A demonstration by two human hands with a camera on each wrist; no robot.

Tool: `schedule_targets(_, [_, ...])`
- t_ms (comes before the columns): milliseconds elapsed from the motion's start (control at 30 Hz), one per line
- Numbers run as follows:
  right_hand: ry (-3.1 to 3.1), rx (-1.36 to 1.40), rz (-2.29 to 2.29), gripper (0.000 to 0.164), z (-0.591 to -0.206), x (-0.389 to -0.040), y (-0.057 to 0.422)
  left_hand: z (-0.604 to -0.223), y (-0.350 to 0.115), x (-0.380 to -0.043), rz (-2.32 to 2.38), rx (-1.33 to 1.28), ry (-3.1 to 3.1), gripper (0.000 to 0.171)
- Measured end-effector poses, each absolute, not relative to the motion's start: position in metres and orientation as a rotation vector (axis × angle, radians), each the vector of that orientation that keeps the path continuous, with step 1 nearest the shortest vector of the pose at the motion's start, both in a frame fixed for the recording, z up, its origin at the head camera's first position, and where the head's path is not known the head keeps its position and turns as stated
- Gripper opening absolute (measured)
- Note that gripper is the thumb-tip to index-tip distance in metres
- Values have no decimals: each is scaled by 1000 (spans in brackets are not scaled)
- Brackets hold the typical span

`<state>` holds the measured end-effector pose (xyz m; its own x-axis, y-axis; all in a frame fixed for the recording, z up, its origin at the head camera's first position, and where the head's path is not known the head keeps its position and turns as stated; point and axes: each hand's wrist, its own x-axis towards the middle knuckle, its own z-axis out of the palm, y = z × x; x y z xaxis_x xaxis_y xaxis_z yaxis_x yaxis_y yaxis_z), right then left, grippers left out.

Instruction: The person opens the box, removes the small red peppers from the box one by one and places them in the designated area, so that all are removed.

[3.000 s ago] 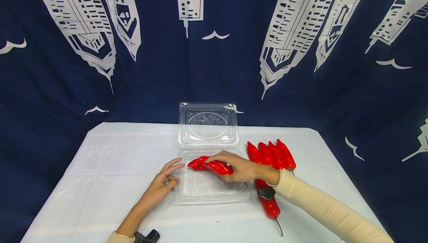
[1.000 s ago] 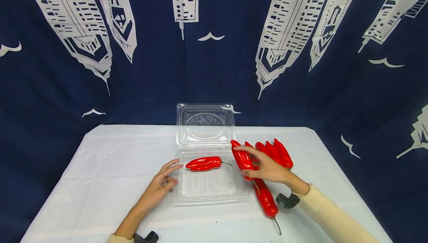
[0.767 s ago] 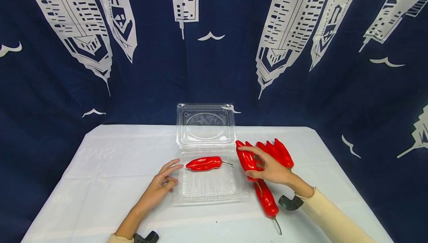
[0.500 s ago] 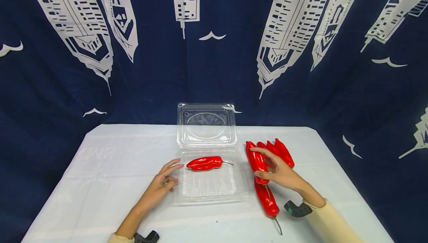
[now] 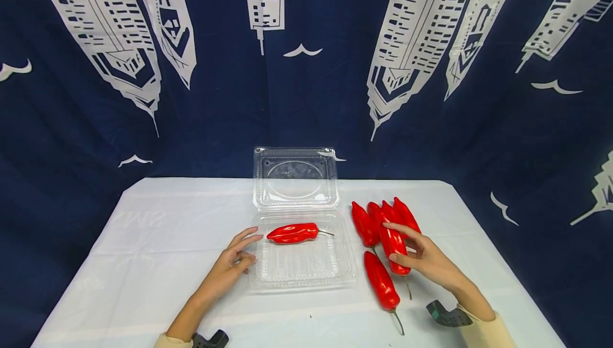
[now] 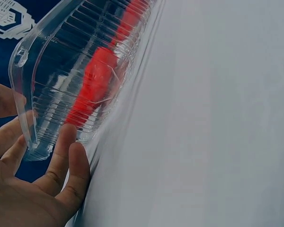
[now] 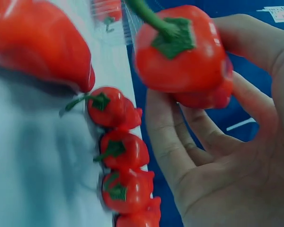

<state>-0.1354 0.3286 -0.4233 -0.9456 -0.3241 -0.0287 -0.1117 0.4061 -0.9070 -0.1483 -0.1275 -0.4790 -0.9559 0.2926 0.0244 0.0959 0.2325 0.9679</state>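
A clear plastic clamshell container point(image 5: 306, 276) stands with its lid raised at the table's middle. Inside its base lies one red pepper point(image 5: 293, 233), stem pointing right. My left hand point(image 5: 231, 263) rests its relaxed fingers against the container's left side; the left wrist view shows the fingertips point(image 6: 66, 137) at the ribbed wall. To the right of the container, my right hand point(image 5: 426, 257) grips another red pepper point(image 5: 391, 241) between thumb and fingers, its green stem point(image 7: 151, 19) toward the wrist camera. The held pepper partly overlaps the pepper row in the head view.
Several red peppers stand in a row at the right, among them the leftmost pepper point(image 5: 365, 225) and the far right pepper point(image 5: 407, 215). Nearer the front edge lies a single pepper point(image 5: 381, 282). A dark blue printed cloth point(image 5: 306, 98) hangs behind the white table point(image 5: 167, 241).
My right hand, gripping the pepper, has moved right from over the container to beside the pepper row. The other pepper in the container is uncovered. My left hand has stayed in place.
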Motion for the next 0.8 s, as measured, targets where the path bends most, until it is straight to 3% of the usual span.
schedule_targets(533, [2524, -149, -1449, 75, -434, -118, 343, -479, -127, -148, 1816, 366, 2325, 46])
schedule_targets(800, [2525, -191, -1415, 74, -438, -117, 343, -478, -128, -148, 1814, 365, 2337, 46])
